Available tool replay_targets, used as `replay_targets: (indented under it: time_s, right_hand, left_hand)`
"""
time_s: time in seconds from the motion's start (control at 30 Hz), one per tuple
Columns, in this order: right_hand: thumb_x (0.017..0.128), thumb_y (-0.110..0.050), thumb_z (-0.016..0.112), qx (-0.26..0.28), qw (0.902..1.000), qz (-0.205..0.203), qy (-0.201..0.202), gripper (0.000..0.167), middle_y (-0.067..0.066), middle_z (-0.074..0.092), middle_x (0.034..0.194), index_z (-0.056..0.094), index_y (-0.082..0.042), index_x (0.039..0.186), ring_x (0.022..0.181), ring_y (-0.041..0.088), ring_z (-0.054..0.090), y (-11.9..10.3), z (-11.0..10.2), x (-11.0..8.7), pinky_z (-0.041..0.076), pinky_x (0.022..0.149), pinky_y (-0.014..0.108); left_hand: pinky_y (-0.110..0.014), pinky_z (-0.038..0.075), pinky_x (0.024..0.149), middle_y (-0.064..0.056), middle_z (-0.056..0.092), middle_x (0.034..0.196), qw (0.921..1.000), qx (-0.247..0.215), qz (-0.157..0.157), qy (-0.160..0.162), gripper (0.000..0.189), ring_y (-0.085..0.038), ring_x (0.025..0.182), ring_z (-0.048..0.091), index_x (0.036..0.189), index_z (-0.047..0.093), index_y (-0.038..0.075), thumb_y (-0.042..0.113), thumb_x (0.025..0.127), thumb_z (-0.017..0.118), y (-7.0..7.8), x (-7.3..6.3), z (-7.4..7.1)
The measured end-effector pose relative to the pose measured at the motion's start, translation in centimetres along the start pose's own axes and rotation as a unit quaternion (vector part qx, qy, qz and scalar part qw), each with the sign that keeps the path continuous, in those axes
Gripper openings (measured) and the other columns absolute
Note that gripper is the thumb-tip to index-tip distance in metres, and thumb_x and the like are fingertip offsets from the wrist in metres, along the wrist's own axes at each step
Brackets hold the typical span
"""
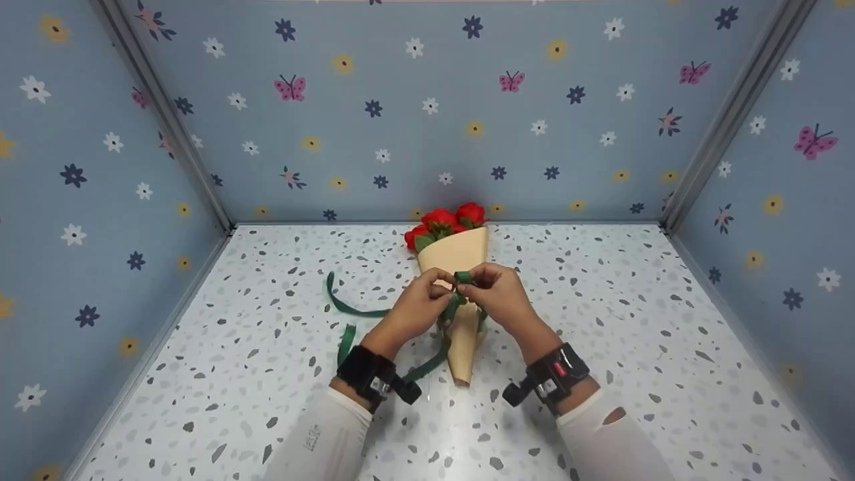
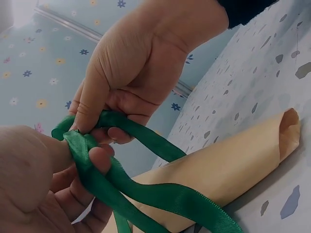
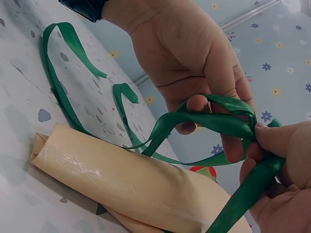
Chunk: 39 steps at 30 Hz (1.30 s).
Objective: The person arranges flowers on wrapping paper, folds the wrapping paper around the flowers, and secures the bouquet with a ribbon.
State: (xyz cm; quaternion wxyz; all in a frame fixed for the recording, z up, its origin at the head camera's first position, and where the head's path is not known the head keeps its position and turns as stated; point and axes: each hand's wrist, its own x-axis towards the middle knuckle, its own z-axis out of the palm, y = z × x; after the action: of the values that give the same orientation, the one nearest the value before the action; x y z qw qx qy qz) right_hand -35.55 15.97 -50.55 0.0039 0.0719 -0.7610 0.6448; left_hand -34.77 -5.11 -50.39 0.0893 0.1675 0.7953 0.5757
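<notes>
A bouquet of red roses lies on the table, wrapped in a cream paper cone whose narrow end points toward me. Above the wrap, both hands work close together on a green satin ribbon. With thumb and fingers, my left hand pinches the ribbon. From the other side my right hand pinches it too, and in the right wrist view a ribbon loop shows between the hands. Fingers partly hide where the strands cross.
Loose ribbon tails trail over the speckled table left of the bouquet. Blue panels with flowers and butterflies stand behind and at both sides. Each wrist wears a black strap with a small device.
</notes>
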Motion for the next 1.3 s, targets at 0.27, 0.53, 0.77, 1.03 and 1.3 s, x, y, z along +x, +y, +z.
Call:
replay_targets:
  time_s: [0.27, 0.53, 0.77, 1.03, 1.3]
  right_hand:
    - [0.101, -0.008, 0.086, 0.026, 0.9996, 0.001, -0.012, 0.008, -0.001, 0.078, 0.094, 0.080, -0.006, 0.105, 0.088, 0.014, 0.073, 0.0, -0.1, 0.0, 0.062, 0.075, 0.025]
    - [0.111, -0.010, 0.072, 0.165, 0.9850, 0.049, -0.013, 0.009, -0.002, 0.079, 0.110, 0.080, -0.008, 0.108, 0.109, 0.012, 0.075, -0.2, -0.7, 0.5, 0.066, 0.099, 0.034]
    - [0.114, -0.007, 0.064, 0.232, 0.9708, 0.054, -0.030, 0.018, -0.006, 0.083, 0.109, 0.078, -0.016, 0.108, 0.114, 0.011, 0.074, -0.1, -1.2, 0.4, 0.060, 0.105, 0.042]
    - [0.115, -0.006, 0.054, 0.327, 0.9436, 0.035, -0.037, 0.025, -0.003, 0.085, 0.100, 0.072, -0.017, 0.102, 0.106, 0.014, 0.076, 0.0, -1.6, 0.2, 0.051, 0.096, 0.041]
    - [0.119, -0.010, 0.047, 0.419, 0.9060, -0.001, -0.060, 0.031, -0.006, 0.076, 0.088, 0.069, -0.019, 0.098, 0.099, 0.014, 0.074, 0.0, -2.9, 0.3, 0.050, 0.098, 0.044]
  left_hand:
    - [-0.029, 0.054, 0.081, -0.006, 0.077, 0.104, 0.9992, 0.029, 0.025, 0.011, 0.040, -0.013, 0.092, 0.067, 0.149, 0.064, 0.007, 0.004, 0.109, 0.064, 0.0, 0.0, 0.1]
    - [-0.045, 0.058, 0.097, -0.014, 0.071, 0.111, 0.9666, 0.187, 0.111, 0.136, 0.026, -0.028, 0.107, 0.065, 0.120, 0.081, 0.001, 0.005, 0.109, 0.059, 0.3, 0.2, 0.1]
    - [-0.046, 0.060, 0.099, -0.014, 0.075, 0.114, 0.9684, 0.146, 0.106, 0.172, 0.016, -0.028, 0.111, 0.070, 0.119, 0.075, 0.003, 0.008, 0.114, 0.060, 0.6, 0.0, -0.6]
    - [-0.033, 0.053, 0.081, -0.008, 0.073, 0.102, 0.9763, 0.070, 0.079, 0.189, 0.008, -0.018, 0.091, 0.062, 0.115, 0.078, 0.011, 0.017, 0.112, 0.073, 1.2, -0.5, -1.3]
    - [-0.044, 0.063, 0.086, -0.006, 0.083, 0.109, 0.9337, 0.240, 0.094, 0.249, 0.018, -0.025, 0.099, 0.077, 0.103, 0.083, 0.013, 0.031, 0.104, 0.086, 1.8, -1.1, -2.6]
